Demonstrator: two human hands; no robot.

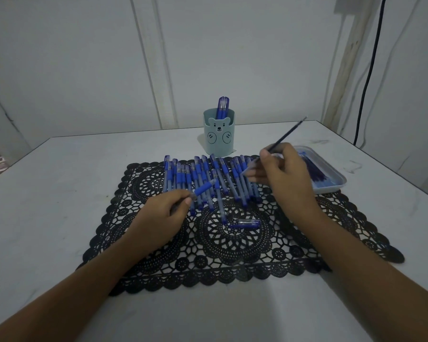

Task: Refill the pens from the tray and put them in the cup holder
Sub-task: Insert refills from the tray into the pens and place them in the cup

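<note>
— Blue pen [203, 188], the one that pokes out of the left hand [162, 209]. See it? The fingers are curled round its back end. The blue grip end points up and to the right. The hand hides the rest.

— And the right hand [286, 175]?

— It pinches a thin dark refill [288, 134] between thumb and fingertips. The refill sticks up and away, toward the far right. The other fingers are curled in too.

— So which bit is this?

— The filling bit, I think. One hand has the refill, the other has the pen, and the two are apart. Next the thin stick has to go into the pen's hole. That hole is small, so both hands must come close and line up straight.

— Where are the other pens?

— A row of pens [200, 174] lies side by side on the black lace mat [232, 257], between the hands. A loose cap [245, 223] lies near the middle of the mat. More spare refills [314, 169] lie in the tray [336, 185], on the right, at the mat's edge.

— And the cup?

— The bear cup holder [219, 140] stands behind the row, on the white table [59, 183]. A few cup pens [223, 107] stick out of it. Most pens lie on the mat, so I guess the job is near its start.
</note>
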